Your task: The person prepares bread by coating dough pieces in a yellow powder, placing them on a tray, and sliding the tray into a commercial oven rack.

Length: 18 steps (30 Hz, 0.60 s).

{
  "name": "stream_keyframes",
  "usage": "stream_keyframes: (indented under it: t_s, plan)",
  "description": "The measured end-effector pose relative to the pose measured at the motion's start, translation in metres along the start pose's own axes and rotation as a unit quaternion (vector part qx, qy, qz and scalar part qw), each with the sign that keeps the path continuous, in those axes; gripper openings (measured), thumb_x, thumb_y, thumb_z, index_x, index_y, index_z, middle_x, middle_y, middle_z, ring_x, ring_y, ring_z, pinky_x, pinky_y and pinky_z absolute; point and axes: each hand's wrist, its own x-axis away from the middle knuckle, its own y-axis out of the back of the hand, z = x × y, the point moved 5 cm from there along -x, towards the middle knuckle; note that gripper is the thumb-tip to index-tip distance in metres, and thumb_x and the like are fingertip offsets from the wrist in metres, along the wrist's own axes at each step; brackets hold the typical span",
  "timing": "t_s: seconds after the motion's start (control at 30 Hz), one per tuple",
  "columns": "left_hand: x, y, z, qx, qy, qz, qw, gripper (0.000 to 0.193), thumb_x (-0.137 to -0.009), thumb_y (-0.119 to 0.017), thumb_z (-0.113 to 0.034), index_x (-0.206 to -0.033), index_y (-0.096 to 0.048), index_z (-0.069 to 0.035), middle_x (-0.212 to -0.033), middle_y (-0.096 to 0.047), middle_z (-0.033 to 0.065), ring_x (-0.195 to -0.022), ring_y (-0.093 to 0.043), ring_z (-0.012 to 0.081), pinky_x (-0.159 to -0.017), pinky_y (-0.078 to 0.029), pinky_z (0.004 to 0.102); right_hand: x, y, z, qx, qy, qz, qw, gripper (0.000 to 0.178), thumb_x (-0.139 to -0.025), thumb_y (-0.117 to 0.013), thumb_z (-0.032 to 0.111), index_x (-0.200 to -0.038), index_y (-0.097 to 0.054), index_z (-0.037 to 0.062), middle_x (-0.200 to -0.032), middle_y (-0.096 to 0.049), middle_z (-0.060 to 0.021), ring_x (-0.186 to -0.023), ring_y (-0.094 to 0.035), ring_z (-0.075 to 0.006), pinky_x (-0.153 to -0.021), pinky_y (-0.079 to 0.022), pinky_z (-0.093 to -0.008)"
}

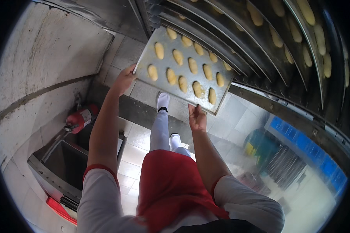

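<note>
We see the metal tray (165,64) at 12 o'clock, held out over the floor with its far edge close against the stacked trays (260,46) between 1 and 2 o'clock. Our left hand (124,79) is clamped on the tray at its 9 o'clock; our right hand (198,118) is clamped on the near edge, between the tray's 5 and 6 o'clock. We cannot make out how far the fingers of either hand reach underneath. Oblong dough pieces (193,66) lie in rows on it, the farthest row partly covered by the stack. The stacked trays run into shadow and are cut off at the upper rim. Toward 9 o'clock, a red fire extinguisher (81,120) is partly hidden by the open container (50,176) and our left arm. Between 3 and 4 o'clock, blue objects (311,151) look hazy, their kind unclear.
</note>
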Motion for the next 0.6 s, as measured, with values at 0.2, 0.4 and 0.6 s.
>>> stream_keyframes:
  t_s: [0.2, 0.4, 0.6]
  plan:
    - [-0.008, -0.016, -0.008, 0.213, -0.048, -0.185, 0.958, 0.068, -0.100, -0.067, -0.016, -0.161, -0.040, -0.010, -0.160, -0.044, 0.0121, -0.135, -0.050, 0.0215, -0.112, -0.040, 0.0365, -0.074, -0.074, 0.017, 0.017, 0.072, 0.069, 0.995, 0.038, -0.113, -0.041, 0.008, -0.150, -0.044, -0.0008, -0.146, -0.056, -0.0230, -0.134, -0.058, -0.0398, -0.114, -0.052, -0.0585]
    - [0.106, -0.063, 0.084, 0.362, 0.039, -0.182, 0.913, 0.074, -0.097, -0.068, -0.029, -0.162, -0.038, -0.011, -0.163, -0.040, 0.0133, -0.146, -0.044, 0.0282, -0.120, -0.035, 0.0469, -0.105, -0.154, 0.039, 0.113, 0.138, 0.072, 0.981, 0.039, -0.106, -0.046, -0.002, -0.145, -0.050, -0.0008, -0.137, -0.061, -0.0174, -0.135, -0.056, -0.0289, -0.123, -0.041, -0.0505]
    - [0.243, -0.103, 0.204, 0.428, 0.122, -0.265, 0.855, 0.069, -0.100, -0.065, -0.038, -0.159, -0.043, -0.011, -0.160, -0.044, 0.0070, -0.146, -0.042, 0.0288, -0.119, -0.035, 0.0504, -0.131, -0.182, 0.061, 0.247, 0.025, 0.154, 0.956, 0.057, -0.101, -0.055, -0.004, -0.155, -0.040, 0.0023, -0.157, -0.046, -0.0176, -0.145, -0.045, -0.0383, -0.123, -0.037, -0.0557]
